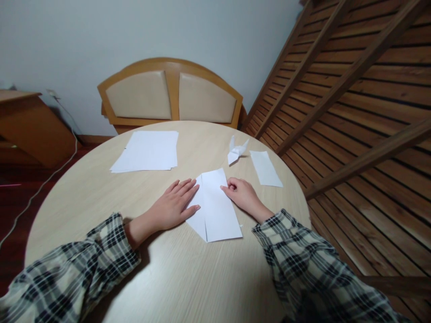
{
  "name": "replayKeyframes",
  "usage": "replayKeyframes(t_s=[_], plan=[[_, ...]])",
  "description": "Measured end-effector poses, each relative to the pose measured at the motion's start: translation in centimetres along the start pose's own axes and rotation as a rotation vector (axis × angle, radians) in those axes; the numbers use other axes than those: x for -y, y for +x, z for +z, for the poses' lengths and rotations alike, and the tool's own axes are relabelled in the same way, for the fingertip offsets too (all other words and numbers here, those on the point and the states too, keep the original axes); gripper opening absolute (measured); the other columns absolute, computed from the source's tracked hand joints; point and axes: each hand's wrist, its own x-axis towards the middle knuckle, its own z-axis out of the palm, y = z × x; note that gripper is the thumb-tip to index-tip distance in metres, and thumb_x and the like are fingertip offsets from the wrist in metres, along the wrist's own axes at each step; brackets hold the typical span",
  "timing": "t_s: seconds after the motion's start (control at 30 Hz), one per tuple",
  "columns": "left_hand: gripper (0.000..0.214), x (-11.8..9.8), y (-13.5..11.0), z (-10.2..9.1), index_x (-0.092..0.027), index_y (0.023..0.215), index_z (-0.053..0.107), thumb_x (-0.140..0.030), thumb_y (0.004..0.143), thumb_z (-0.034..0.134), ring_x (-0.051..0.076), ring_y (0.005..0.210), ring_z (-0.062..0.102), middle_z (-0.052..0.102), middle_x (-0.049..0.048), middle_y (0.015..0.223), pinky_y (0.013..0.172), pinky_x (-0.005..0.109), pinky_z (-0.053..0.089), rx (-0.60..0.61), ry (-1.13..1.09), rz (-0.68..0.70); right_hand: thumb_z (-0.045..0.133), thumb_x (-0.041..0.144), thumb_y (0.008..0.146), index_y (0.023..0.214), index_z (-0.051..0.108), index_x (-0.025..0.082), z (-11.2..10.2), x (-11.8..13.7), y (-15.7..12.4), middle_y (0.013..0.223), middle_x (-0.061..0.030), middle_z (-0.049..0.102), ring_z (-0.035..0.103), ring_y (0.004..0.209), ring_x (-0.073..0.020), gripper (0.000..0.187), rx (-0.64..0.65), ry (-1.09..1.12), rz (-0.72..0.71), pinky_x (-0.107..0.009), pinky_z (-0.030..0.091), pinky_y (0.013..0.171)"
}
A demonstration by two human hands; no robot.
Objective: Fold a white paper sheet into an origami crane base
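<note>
A folded sheet of white paper [220,208] lies on the round table in front of me, with a straight flap on its right part and a slanted edge at the lower left. My left hand [177,202] rests flat on its left side, fingers spread. At the right edge of the sheet, my right hand [243,194] is closed, its thumb on top of the paper and the other fingers curled, pinching the edge. Beyond the right hand stands a folded white paper crane [236,151].
A stack of white paper [148,151] lies at the table's far left. To the right is a loose paper strip [266,168]. The round table [161,273] has a wooden headboard [173,89] behind it and a slatted wooden panel [357,134] on the right.
</note>
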Motion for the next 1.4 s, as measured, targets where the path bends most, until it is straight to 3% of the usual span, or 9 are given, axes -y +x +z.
replayKeyframes(t_s=[0.3,0.6,1.0,1.4], plan=[[0.065,-0.2,0.0,-0.2,-0.016,0.148,0.035,-0.057,0.098,0.03,0.027,0.144,0.027,0.035,0.0131,0.155,0.118,0.049,0.017,0.029,0.019,-0.007,0.061,0.035,0.084,0.062,0.048,0.02,-0.4,0.0,0.4,0.062,0.0006,0.056,0.049,0.06,-0.0137,0.03,0.07,0.005,0.039,-0.027,0.028,0.056],[0.064,-0.2,0.0,-0.1,-0.016,0.147,0.035,-0.058,0.098,0.03,0.026,0.144,0.027,0.035,0.0135,0.155,0.118,0.048,0.016,0.014,0.001,-0.005,0.049,0.053,0.09,0.061,0.056,0.02,-0.5,0.6,1.5,0.06,-0.0025,0.059,0.048,0.055,-0.0148,0.044,0.1,-0.02,0.162,-0.03,0.023,0.05],[0.064,-0.2,0.0,-0.1,-0.017,0.147,0.034,-0.058,0.098,0.028,0.027,0.145,0.026,0.033,0.0133,0.155,0.118,0.048,0.015,0.03,0.012,-0.001,0.059,0.045,0.086,0.06,0.054,0.02,0.5,0.3,0.8,0.059,0.0004,0.058,0.046,0.055,-0.0135,0.036,-0.034,-0.078,0.143,-0.03,0.023,0.054],[0.067,0.0,0.2,0.1,-0.015,0.148,0.034,-0.058,0.097,0.027,0.028,0.145,0.025,0.031,0.0147,0.156,0.117,0.05,0.017,0.045,0.02,-0.013,0.06,0.04,0.085,0.059,0.047,0.02,0.1,0.2,0.6,0.059,0.001,0.053,0.043,0.056,-0.0132,0.035,0.007,-0.048,0.105,-0.03,0.023,0.054]])
